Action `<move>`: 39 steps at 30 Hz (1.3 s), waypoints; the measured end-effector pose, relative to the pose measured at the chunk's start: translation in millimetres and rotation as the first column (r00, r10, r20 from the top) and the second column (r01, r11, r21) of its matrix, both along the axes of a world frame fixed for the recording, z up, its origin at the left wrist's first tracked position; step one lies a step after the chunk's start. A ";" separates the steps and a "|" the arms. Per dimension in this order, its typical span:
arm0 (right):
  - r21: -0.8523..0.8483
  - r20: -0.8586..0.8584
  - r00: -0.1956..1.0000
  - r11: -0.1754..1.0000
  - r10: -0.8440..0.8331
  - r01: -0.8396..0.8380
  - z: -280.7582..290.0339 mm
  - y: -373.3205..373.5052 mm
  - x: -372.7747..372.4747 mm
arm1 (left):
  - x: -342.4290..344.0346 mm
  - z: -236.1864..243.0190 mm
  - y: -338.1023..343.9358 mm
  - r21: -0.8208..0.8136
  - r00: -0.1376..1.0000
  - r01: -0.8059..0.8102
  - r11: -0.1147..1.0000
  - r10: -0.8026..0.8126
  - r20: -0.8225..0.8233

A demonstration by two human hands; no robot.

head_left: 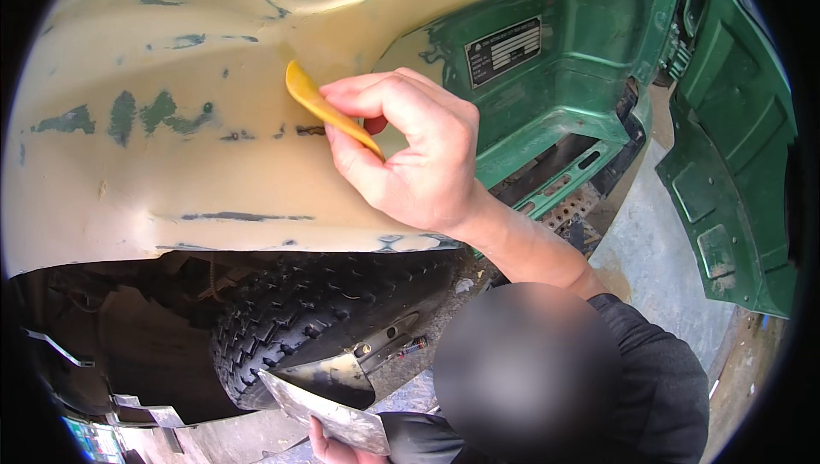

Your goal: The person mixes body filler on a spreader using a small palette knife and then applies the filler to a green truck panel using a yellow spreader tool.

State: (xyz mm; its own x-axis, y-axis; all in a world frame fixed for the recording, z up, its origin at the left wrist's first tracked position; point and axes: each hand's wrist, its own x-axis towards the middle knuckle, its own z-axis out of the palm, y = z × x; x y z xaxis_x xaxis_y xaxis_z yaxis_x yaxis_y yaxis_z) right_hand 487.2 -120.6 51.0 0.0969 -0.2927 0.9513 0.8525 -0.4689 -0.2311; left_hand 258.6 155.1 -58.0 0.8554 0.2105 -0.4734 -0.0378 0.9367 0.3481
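My right hand [418,144] pinches a thin, slightly curved yellow plastic spreader [329,111] between thumb and fingers. The spreader is at the beige filler-coated fender [213,165] of a green vehicle; whether its edge presses on the surface I cannot tell. Dark patches show through the filler, left of the hand. Low in the view, my left hand [337,449] grips a flat, greyish, smeared plate [329,413] by its lower edge. Most of that hand is cut off by the frame. A dark sleeve [658,370] covers my right upper arm.
Below the fender's lower edge sits a black knobbly tyre [299,319] in the wheel arch. At right are the green door-opening panel with a black data plate [504,52], a perforated metal step [568,195] and a green door [735,182]. A blurred disc hides part of the lower middle.
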 end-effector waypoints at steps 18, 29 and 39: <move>0.043 0.083 0.989 0.992 -0.119 0.115 12.4 -7.1 -1.8 | -12.1 -17.6 10.4 0.232 0.989 0.047 0.972 -0.079 0.128; 0.038 -0.133 0.969 0.978 0.207 -0.204 10.2 6.7 -17.1 | -7.5 -32.6 21.2 0.176 0.986 0.077 0.981 -0.101 0.132; 0.115 0.028 0.998 0.992 -0.051 0.048 22.4 -8.8 -12.8 | -10.1 -68.3 58.1 0.016 0.954 0.172 0.985 -0.171 0.246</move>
State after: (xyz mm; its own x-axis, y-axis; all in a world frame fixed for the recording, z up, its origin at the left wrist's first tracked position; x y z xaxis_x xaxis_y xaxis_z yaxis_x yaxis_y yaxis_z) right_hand 474.4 -129.3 73.5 0.0511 -0.4030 0.9137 0.8364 -0.4827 -0.2597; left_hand 248.4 213.2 -126.2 0.9682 0.0484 -0.2454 0.0400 0.9384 0.3432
